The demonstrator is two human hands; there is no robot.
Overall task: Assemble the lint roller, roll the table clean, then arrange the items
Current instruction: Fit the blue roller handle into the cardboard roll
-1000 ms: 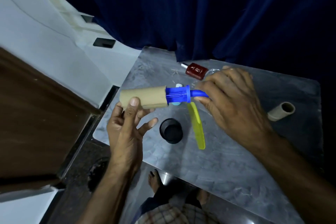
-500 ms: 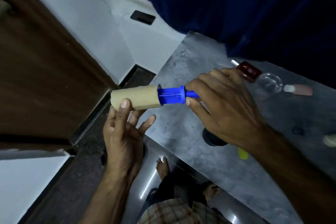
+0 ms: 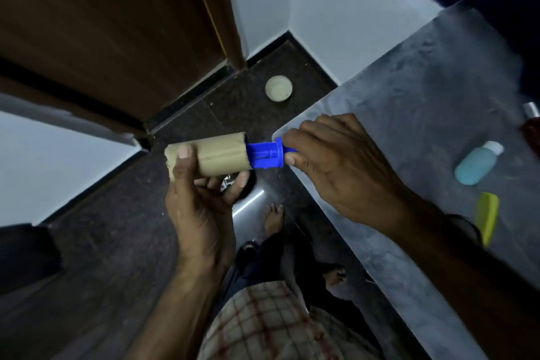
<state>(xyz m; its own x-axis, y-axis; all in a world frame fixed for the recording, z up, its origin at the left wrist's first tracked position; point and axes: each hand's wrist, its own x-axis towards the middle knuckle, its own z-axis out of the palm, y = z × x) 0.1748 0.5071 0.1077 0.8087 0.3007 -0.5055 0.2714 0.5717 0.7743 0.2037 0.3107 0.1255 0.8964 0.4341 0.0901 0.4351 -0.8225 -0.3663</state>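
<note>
Here both hands (image 3: pixel 204 199) (image 3: pixel 342 166) grip the lint roller (image 3: pixel 222 155) between them.

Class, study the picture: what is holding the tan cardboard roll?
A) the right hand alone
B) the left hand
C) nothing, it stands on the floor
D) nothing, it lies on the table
B: the left hand grips the cardboard roll, while the right hand pinches the blue handle.

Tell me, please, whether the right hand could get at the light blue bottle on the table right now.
Likely yes, once freed: nothing lies between the right hand and the light blue bottle on the table, but its fingers now grip the blue handle.
</note>
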